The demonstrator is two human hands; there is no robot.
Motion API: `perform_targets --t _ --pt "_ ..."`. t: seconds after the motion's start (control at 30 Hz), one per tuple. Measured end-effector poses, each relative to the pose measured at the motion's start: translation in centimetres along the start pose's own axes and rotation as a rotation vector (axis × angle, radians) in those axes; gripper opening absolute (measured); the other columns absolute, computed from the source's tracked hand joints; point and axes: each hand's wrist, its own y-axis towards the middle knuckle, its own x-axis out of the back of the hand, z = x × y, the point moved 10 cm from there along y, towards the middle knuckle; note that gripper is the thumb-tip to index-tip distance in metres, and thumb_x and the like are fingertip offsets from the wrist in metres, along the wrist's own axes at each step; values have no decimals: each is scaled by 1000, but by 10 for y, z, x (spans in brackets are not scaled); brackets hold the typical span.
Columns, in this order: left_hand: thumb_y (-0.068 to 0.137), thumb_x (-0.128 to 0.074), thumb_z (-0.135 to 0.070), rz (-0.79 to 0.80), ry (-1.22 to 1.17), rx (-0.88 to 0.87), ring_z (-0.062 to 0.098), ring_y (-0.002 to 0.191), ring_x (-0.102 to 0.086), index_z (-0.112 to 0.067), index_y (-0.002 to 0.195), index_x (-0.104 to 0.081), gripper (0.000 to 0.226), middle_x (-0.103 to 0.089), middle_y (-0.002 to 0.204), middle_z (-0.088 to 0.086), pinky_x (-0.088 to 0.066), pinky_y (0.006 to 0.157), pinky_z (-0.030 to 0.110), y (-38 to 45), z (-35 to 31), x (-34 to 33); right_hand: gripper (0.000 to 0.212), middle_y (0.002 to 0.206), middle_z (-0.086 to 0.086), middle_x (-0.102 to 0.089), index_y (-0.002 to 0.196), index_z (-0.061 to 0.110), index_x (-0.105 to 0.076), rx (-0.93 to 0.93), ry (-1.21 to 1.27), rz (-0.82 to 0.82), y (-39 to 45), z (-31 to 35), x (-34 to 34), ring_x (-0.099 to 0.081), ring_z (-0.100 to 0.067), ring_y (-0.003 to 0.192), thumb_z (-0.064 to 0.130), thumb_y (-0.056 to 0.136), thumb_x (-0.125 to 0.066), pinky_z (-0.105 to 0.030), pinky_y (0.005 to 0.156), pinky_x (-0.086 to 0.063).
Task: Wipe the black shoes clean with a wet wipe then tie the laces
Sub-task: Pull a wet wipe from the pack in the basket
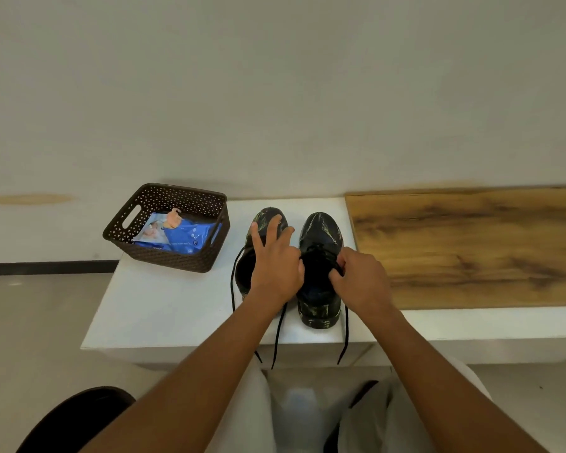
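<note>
Basket left of two shoes on table.

White table with basket, two black shoes, wooden board.

- Soft, even, fairly dim indoor light; faint shadows.
- Slightly soft focus; forearms nearest the camera blur.
- Wide-angle bending stretches the edges beyond both hands.

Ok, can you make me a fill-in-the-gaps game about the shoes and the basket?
1. The blue wipes pack lies inside the brown ____.
2. Both hands work at the laces of the ____ shoe.
3. The left shoe has laces hanging over the table's ____ edge.
4. The basket stands to the ____ of the shoes.

Missing words: basket; right; front; left
</note>
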Motion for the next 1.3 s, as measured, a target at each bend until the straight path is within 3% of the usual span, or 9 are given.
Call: perform_targets --t 0.47,0.67,0.77,0.83,0.9,0.97,1.07,1.2,1.3 --pt "83 -54 -36 -62 -65 36 31 145 -18 -27 61 -65 26 -51 138 1 -8 113 65 -47 -24 10 14 69 7 -59 83 23 -55 -12 9 2 -53 -21 13 -55 -9 64 22 91 -67 -24 53 -39" --pt "88 -52 -40 -26 -56 39 30 143 -21 -27 73 -71 28 -51 138 2 -10 113 63 -58 -25 2 15 71 9 -60 88 26 -55 -34 27 40 -61 -18 9 -58 -8 65 31 92 -69 -26 56 -47" --pt "91 -46 -44 -81 -105 45 27 141 -28 -25 102 -72 34 -49 140 0 -13 114 62 -59 -19 6 15 69 9 -61 91 29 -57 -31 86 9 -63 -16 17 -59 -7 63 41 93 -66 -27 57 -50" --pt "93 -40 -46 -110 -145 53 24 141 -28 -23 129 -57 47 -43 147 0 -15 114 60 -55 -16 13 16 78 11 -62 97 29 -58 -1 111 -29 -60 -11 24 -59 -7 70 44 94 -64 -25 59 -45" --pt "95 -34 -48 -119 -174 43 22 143 -25 -20 144 -39 57 -36 152 0 -15 116 59 -47 -14 17 25 97 10 -63 109 27 -61 49 109 -71 -54 -3 30 -60 -10 86 47 95 -61 -26 70 -48" --pt "96 -30 -50 -98 -201 44 21 147 -17 -17 152 -22 66 -25 158 2 -11 116 59 -39 -6 16 41 119 5 -61 127 24 -59 89 78 -95 -42 4 32 -57 -16 109 50 96 -58 -32 89 -50" --pt "96 -27 -54 -76 -226 64 22 151 1 -15 155 0 76 -4 163 5 -5 117 60 -27 18 12 60 147 -1 -48 147 21 -46 133 9 -94 -24 18 35 -42 -25 137 55 98 -53 -45 111 -41" --pt "96 -27 -57 -120 -213 76 22 150 10 -16 155 7 80 6 164 4 -1 116 62 -17 58 21 80 169 -3 -18 162 19 -21 181 -70 -31 0 44 27 -11 -26 157 61 99 -47 -52 124 -22" --pt "96 -24 -58 -121 -186 111 23 150 8 -16 155 5 78 5 164 4 -2 116 63 -13 91 21 84 173 -3 -9 165 20 -12 233 -103 12 16 69 13 -3 -27 159 64 100 -44 -52 126 -18"
